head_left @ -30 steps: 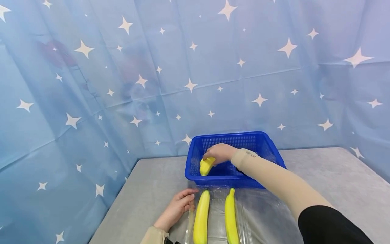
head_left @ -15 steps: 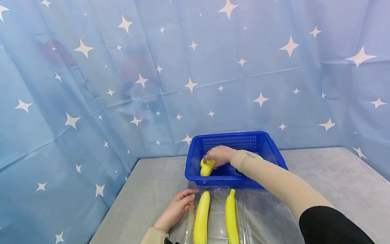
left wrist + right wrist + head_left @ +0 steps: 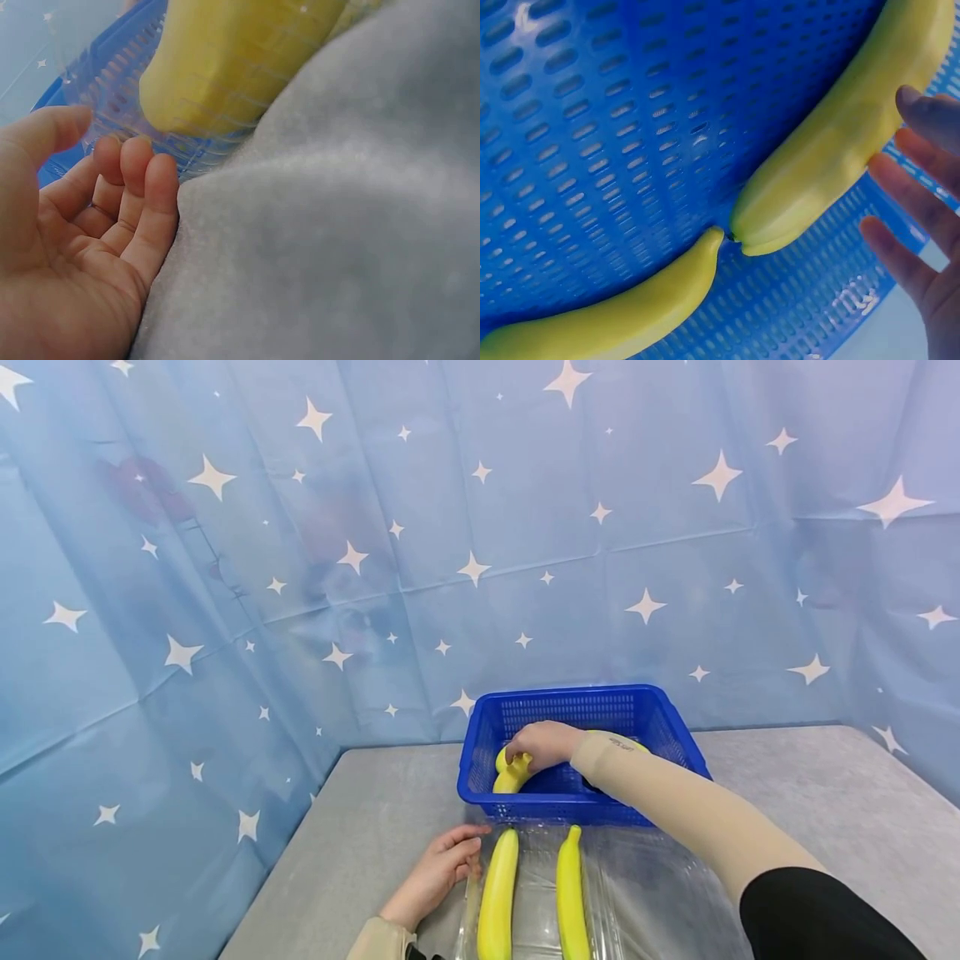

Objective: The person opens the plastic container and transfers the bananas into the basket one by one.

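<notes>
My right hand is inside the blue basket, at its near left part, right over a banana. From the right wrist, its fingers look spread along the edge of a thick banana. The blunt end of that fruit nearly meets the stem of a slimmer banana. My left hand rests on the table beside a clear plastic tray, fingers loosely bent at its left side and thumb apart. Two bananas lie lengthwise in the tray, one left and one right.
More yellow fruit shows in the basket behind my right sleeve. The basket stands at the back of the grey table, close to a starry blue curtain. Clear plastic spreads right of the tray.
My right hand has sunk slightly, and the banana under it sits lower with its stem now showing. Another yellow end has come into sight beside it. The left hand stays put.
</notes>
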Tool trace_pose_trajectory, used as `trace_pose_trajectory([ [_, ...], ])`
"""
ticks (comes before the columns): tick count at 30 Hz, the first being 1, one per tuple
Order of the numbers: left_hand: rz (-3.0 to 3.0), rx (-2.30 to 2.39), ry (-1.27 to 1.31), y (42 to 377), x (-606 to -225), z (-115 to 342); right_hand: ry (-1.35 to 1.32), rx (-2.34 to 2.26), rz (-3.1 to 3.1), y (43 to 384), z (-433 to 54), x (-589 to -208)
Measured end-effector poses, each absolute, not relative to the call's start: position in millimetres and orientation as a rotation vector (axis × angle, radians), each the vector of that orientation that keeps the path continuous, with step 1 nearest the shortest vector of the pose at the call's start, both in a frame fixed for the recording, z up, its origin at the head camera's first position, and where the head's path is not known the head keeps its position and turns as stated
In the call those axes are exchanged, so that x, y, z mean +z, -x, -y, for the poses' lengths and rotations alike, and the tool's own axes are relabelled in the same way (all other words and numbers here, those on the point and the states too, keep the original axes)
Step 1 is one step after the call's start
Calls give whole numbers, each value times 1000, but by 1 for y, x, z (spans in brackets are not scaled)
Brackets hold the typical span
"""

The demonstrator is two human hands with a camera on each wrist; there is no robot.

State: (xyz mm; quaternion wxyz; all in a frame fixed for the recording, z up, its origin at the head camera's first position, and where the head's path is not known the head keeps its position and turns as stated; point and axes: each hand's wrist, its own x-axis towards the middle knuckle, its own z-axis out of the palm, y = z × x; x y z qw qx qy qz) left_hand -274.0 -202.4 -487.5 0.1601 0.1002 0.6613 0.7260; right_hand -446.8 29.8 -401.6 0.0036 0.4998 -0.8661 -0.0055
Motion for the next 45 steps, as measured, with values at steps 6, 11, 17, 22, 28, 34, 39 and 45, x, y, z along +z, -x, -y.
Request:
trace_pose_trajectory([
  [6,-1879,2067,-293,276,-488,198,-1551,-10,2732,447,-36,-402],
  [11,-1870,2070,-332,275,-486,195,-1546,-4,2728,447,-41,-401],
  [17,-1864,2066,-346,277,-486,192,-1523,23,2724,446,-47,-398],
  [22,-1868,2060,-332,278,-489,191,-1480,185,2732,439,-54,-388],
  [28,-1885,2056,-303,276,-485,191,-1477,313,2702,428,-61,-364],
  [34,-1891,2051,-323,274,-485,196,-1475,333,2693,413,-66,-340],
  [39,-1888,2055,-318,272,-485,199,-1520,331,2664,397,-68,-328],
  [45,-1885,2061,-309,272,-487,201,-1661,331,2559,367,-68,-323],
])
